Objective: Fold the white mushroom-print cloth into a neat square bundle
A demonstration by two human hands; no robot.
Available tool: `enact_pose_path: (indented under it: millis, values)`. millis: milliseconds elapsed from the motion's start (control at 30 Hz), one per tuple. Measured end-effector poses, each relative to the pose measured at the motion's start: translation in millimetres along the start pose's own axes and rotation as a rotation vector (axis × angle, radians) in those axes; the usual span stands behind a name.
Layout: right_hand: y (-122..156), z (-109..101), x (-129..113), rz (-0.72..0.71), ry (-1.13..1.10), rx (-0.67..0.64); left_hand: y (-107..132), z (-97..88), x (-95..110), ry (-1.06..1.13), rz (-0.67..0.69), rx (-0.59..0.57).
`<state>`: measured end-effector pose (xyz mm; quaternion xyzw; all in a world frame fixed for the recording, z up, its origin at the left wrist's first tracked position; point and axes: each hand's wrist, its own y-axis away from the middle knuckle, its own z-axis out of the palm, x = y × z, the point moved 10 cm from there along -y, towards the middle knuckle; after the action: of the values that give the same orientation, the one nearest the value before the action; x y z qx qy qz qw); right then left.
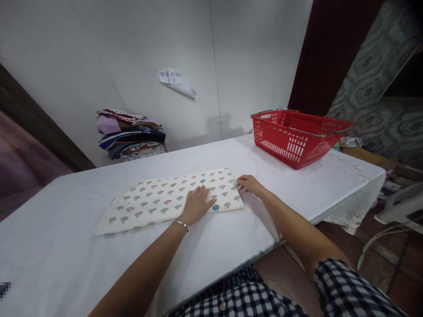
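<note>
A cream cloth (pixel 148 204) printed with grey mushrooms and a few coloured ones lies folded into a long flat rectangle on the white-covered table (pixel 297 193). Flat on its right half rests my left hand (pixel 197 204), fingers spread and palm down. My right hand (pixel 251 184) is at the cloth's right edge with its fingers curled together. The fingertips are close against that edge; whether they pinch any fabric cannot be made out.
A red plastic basket (pixel 280 147) with metal handles stands at the table's back right. Beyond the far left edge is a pile of folded fabrics (pixel 132 136). A paper sign (pixel 171 76) hangs on the wall. To the right is a white plastic seat (pixel 403 204).
</note>
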<state>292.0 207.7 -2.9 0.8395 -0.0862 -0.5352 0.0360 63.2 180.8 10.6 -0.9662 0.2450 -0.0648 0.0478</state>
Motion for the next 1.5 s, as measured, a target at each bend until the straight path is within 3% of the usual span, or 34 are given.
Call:
enact_pose_path:
  millis: [167,333,633,800,967,1133,1200,1267,1367,1433,1500]
  values:
    - [-59,10,-15,0.018,0.114,0.085,2,10.4,3,-0.040,0.027,0.061]
    - [-95,20,-29,0.031,0.285,0.125,5,9.6,4,-0.053,0.026,0.073]
    - [-104,19,-25,0.063,0.478,0.179,8,5.3,9,-0.033,0.037,0.105]
    - [-104,18,-25,0.028,0.558,0.181,9,1.4,3,0.015,0.013,0.030]
    - [-98,23,-27,0.008,0.648,0.192,20,-5.7,-22,-0.010,-0.108,0.066]
    - [-90,28,-35,-0.031,0.789,0.171,33,-4.1,-20,0.051,-0.097,0.065]
    - [-81,32,-48,-0.127,0.846,0.174,42,-13.6,-17,0.076,-0.051,0.097]
    - [-63,44,-65,-0.330,0.878,0.171,56,-25.3,-21,0.086,-0.003,0.130]
    - [-22,77,-70,-0.601,0.877,0.010,85,-36.3,-49,0.059,0.001,0.134]
    - [3,99,-54,-0.660,0.913,-0.180,105,-38.9,-80,0.025,-0.050,0.122]
    - [19,110,-40,-0.654,0.948,-0.278,122,-39.8,-112,0.002,-0.104,0.114]
